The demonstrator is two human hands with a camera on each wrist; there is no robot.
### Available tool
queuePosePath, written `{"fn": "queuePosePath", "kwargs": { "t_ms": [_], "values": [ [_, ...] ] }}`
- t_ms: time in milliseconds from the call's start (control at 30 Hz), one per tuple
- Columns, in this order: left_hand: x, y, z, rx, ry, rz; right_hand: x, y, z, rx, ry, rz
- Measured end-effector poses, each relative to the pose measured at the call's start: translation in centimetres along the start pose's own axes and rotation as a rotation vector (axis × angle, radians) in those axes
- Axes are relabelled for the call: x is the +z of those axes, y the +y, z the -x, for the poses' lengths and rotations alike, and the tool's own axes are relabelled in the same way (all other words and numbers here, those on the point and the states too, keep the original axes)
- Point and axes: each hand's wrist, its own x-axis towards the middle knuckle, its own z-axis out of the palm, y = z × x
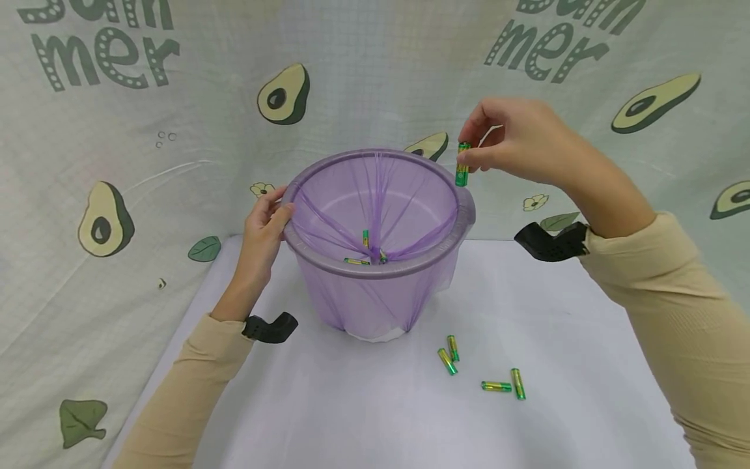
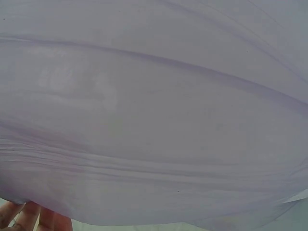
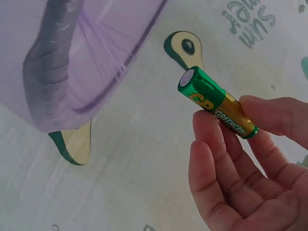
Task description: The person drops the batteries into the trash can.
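A trash bin [image 1: 375, 270] with a grey rim and a thin purple bag lining it stands on the white table. My left hand [image 1: 265, 228] grips its rim at the left, thumb on the near side; in the left wrist view the bag-covered wall [image 2: 154, 125] fills most of the picture, with a few fingers [image 2: 45, 219] at the lower left corner. Beyond the rim's right side, my right hand [image 1: 510, 140] pinches a green and gold battery [image 3: 219, 102] between thumb and fingers. Several like batteries [image 1: 357, 261] lie inside the bin on the bag.
On the table, right of the bin's foot, lie loose batteries: one pair [image 1: 448, 361] close to the bin, another pair [image 1: 497, 386] farther right. Behind hangs a pale cloth [image 1: 351, 91] printed with avocados and lettering. Each wrist carries a black camera mount [image 1: 271, 327].
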Motion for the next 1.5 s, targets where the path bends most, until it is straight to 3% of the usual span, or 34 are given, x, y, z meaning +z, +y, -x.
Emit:
{"fn": "queuePosePath", "kwargs": {
  "t_ms": [533,833,1133,1500],
  "values": [
    [0.3,0.0,0.0,0.004,-0.012,0.000,2.2,-2.4,-4.9,-0.054,-0.112,0.083],
    [0.3,-0.2,0.0,0.003,-0.013,0.000,3.9,-2.2,-7.5,-0.066,-0.136,0.145],
    [0.1,-0.1,0.0,0.003,-0.015,0.005,3.8,-1.2,-7.4,-0.045,-0.142,0.134],
    [-0.1,-0.1,-0.1,-0.001,-0.007,0.004,3.2,-0.4,-5.9,-0.059,-0.083,0.123]
  ]
}}
